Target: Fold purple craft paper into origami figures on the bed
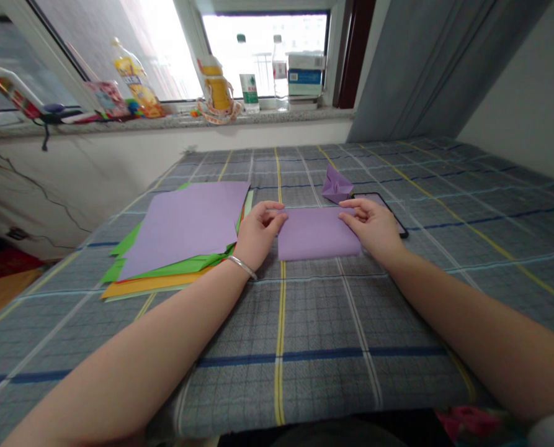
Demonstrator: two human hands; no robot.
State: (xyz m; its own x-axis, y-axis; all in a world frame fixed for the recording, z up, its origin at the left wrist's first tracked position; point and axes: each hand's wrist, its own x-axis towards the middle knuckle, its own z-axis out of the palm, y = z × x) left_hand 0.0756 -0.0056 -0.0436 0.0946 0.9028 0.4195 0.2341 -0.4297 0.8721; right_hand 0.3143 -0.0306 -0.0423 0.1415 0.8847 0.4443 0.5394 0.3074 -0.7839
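Pinching the far edge of a folded, rectangular lavender paper sheet (318, 237) on the grey plaid fabric cover (311, 316), the bare left hand (257, 234) and bare right hand (375, 227) risked skewing its layers if either tugged unevenly.

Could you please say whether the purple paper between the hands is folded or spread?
Folded, it appears: the purple paper lies as a narrow rectangle, its near edge rounded like a bend.
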